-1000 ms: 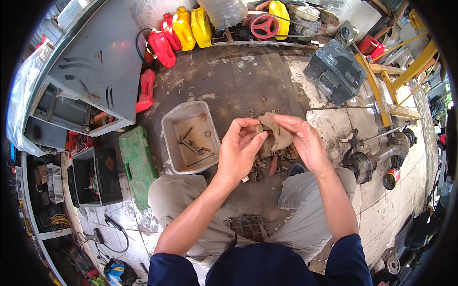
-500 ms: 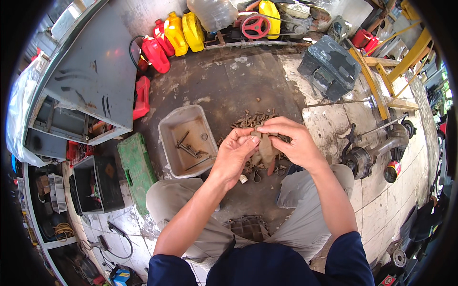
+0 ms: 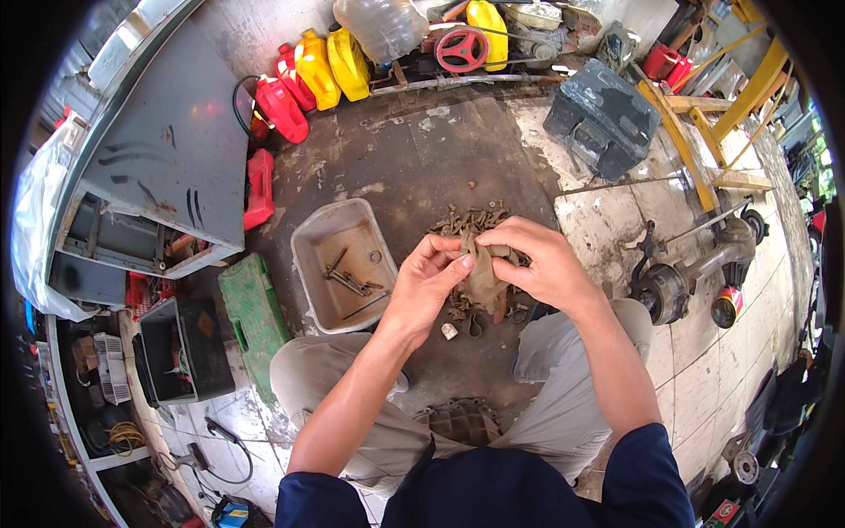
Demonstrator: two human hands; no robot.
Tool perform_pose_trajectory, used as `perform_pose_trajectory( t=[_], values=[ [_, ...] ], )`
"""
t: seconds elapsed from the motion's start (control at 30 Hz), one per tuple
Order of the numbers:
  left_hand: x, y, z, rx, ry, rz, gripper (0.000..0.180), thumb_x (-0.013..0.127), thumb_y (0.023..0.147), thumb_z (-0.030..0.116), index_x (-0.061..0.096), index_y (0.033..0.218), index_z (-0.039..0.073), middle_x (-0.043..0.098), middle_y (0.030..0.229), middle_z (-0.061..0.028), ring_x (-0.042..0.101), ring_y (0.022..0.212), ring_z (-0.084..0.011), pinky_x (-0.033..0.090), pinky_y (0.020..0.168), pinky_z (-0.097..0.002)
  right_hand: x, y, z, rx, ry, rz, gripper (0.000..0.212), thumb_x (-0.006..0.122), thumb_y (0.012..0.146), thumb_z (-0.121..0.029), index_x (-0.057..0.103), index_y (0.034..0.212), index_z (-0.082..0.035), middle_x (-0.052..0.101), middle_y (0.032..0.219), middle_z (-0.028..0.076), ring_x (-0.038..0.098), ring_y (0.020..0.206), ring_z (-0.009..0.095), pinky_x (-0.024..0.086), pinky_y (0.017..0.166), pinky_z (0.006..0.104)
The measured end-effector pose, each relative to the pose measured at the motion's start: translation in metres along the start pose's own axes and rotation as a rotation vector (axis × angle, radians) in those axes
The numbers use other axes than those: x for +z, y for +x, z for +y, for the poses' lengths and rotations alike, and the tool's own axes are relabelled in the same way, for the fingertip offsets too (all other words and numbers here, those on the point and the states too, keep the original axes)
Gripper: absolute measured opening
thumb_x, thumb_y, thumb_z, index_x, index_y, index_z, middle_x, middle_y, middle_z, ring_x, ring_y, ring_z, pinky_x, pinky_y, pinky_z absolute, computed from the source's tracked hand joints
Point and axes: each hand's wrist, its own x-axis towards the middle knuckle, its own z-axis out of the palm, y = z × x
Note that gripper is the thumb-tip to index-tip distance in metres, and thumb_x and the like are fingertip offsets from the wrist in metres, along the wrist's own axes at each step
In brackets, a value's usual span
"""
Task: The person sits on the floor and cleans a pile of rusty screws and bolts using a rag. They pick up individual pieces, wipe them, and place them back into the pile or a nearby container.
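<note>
Both my hands meet in front of my knees around a brown rag (image 3: 482, 286). My left hand (image 3: 429, 283) pinches its left side between thumb and fingers. My right hand (image 3: 543, 264) has its fingers curled on the upper right of the cloth, which hangs down between the hands. Whether a small part is wrapped inside the rag, I cannot tell. Behind and below the hands lies a pile of rusty bolts (image 3: 471, 218) on the dark floor. Left of my left hand stands a grey plastic basin (image 3: 304, 260) with several long bolts (image 3: 345, 275) in it.
A green case (image 3: 253, 308) and a black crate (image 3: 207, 352) lie to the left, by a grey metal cabinet (image 3: 185, 132). Red and yellow jerrycans (image 3: 317, 70) line the back. A black toolbox (image 3: 603, 119) and an axle assembly (image 3: 664, 295) are on the right.
My hands stay close together on the rag, with small finger shifts. More of the cloth now hangs spread out below them. The whole view has tilted slightly.
</note>
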Motion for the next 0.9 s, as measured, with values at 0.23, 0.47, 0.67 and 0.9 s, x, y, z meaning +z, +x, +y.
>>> perform_pose_trajectory(
  t=[0.23, 0.47, 0.67, 0.9],
  values=[
    [-0.006, 0.002, 0.005, 0.007, 0.010, 0.006, 0.017, 0.063, 0.091, 0.008, 0.055, 0.106, 0.005, 0.061, 0.099, -0.0027, 0.056, 0.092, -0.0094, 0.045, 0.085, -0.0268, 0.002, 0.000, 0.002, 0.033, 0.072, -0.005, 0.029, 0.071, 0.080, -0.007, 0.066, 0.109, -0.007, 0.065, 0.094, 0.007, 0.063, 0.083, 0.022, 0.051, 0.070, 0.0330],
    [-0.006, 0.000, 0.015, 0.085, 0.163, -0.052, 0.018, 0.065, 0.089, 0.003, 0.057, 0.105, 0.006, 0.059, 0.096, -0.0004, 0.054, 0.089, -0.0069, 0.045, 0.082, -0.0250, 0.006, -0.005, 0.010, -0.021, 0.069, 0.102, 0.029, 0.070, 0.081, -0.004, 0.067, 0.110, -0.009, 0.067, 0.097, 0.007, 0.064, 0.080, 0.018, 0.052, 0.071, 0.0309],
    [-0.006, -0.006, 0.019, 0.045, 0.229, -0.014, 0.020, 0.067, 0.088, 0.004, 0.057, 0.106, 0.006, 0.058, 0.094, 0.0002, 0.053, 0.089, -0.0068, 0.045, 0.079, -0.0246, 0.009, -0.005, -0.001, 0.089, 0.203, 0.072, 0.025, 0.068, 0.082, -0.001, 0.068, 0.106, -0.008, 0.068, 0.101, 0.006, 0.065, 0.082, 0.013, 0.056, 0.054, 0.0282],
    [-0.003, -0.002, 0.023, 0.240, 0.237, -0.073, 0.023, 0.068, 0.086, 0.002, 0.056, 0.105, 0.004, 0.059, 0.101, -0.0027, 0.056, 0.097, -0.0102, 0.046, 0.087, -0.0269, 0.012, -0.005, 0.005, 0.113, 0.330, 0.125, 0.024, 0.067, 0.084, -0.001, 0.067, 0.107, -0.006, 0.068, 0.101, 0.006, 0.066, 0.077, 0.011, 0.053, 0.037, 0.0251]
  ],
)
